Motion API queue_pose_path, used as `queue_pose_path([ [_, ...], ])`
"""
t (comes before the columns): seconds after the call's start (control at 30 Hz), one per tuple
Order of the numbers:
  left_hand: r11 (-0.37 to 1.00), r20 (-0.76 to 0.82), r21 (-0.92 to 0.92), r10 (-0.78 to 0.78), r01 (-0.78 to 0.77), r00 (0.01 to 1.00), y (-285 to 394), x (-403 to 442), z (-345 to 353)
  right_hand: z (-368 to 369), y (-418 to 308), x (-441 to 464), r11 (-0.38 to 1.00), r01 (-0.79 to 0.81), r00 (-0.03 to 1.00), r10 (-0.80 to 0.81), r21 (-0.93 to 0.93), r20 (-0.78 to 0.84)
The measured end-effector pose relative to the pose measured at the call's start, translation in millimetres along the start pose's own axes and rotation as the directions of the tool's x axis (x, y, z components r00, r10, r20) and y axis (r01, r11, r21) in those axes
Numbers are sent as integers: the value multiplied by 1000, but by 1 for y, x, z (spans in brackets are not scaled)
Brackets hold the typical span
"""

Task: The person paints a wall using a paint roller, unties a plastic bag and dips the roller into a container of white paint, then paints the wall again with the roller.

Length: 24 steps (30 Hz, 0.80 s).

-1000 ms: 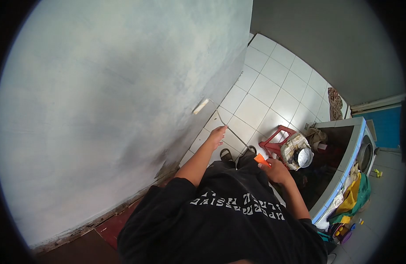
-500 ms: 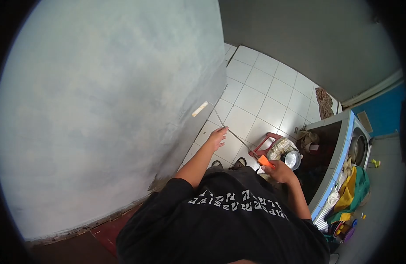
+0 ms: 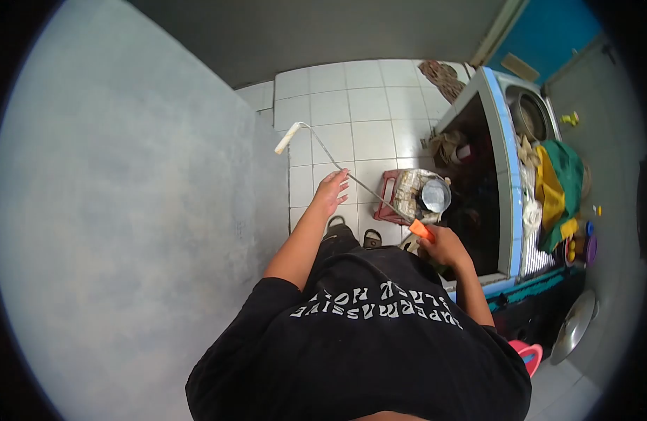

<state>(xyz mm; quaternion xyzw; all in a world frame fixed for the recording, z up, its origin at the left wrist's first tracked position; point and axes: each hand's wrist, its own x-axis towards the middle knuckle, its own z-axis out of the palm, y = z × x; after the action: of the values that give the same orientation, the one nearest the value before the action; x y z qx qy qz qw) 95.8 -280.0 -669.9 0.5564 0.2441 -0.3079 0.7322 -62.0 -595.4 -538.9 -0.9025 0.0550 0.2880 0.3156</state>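
A paint roller with a small whitish sleeve (image 3: 287,138), a long thin bent metal rod and an orange handle (image 3: 421,230) stretches across in front of my body. My right hand (image 3: 444,247) is closed round the handle. Along the rod, my left hand (image 3: 330,193) has its fingers apart, and the fingertips look to be touching the metal or just beside it. The roller's sleeve hangs in the air close to the edge of the pale, patchily painted wall (image 3: 176,210); I cannot tell whether they touch.
A red stool (image 3: 386,193) bears a crumpled covering and a round metal container (image 3: 435,195). To the right runs a blue-edged counter (image 3: 509,182) with a pot (image 3: 530,116) and green and yellow cloth (image 3: 565,175). A brown rag (image 3: 442,78) lies on the white tiles (image 3: 372,140).
My view has turned to the right, so more of the counter, a pan lid and a pink container show. Both hands keep about the same hold on the roller.
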Motion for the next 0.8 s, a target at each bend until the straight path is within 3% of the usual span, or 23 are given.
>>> queue_pose_path([
  [0.07,998,62,50,-35,32,997,4,14,12,6,-1,-10,1000,-11,992,14,26,-126],
  [0.17,986,156,147,-99,76,983,13,35,25,19,-4,-17,989,-131,976,140,64,-165],
  [0.3,952,256,282,-196,121,947,27,53,47,52,-10,-29,944,-207,926,274,257,-259],
  [0.37,900,272,425,-226,94,935,26,67,54,71,-13,-31,911,-269,896,356,314,-265],
  [0.47,847,350,529,-272,51,896,25,78,64,99,-21,-30,861,-223,841,407,458,-357],
  [0.53,816,352,574,-316,64,881,20,85,69,114,-30,-31,779,-269,773,525,566,-355],
  [0.8,660,334,748,-455,61,826,13,121,88,169,-35,-34,614,-328,550,742,718,-383],
])
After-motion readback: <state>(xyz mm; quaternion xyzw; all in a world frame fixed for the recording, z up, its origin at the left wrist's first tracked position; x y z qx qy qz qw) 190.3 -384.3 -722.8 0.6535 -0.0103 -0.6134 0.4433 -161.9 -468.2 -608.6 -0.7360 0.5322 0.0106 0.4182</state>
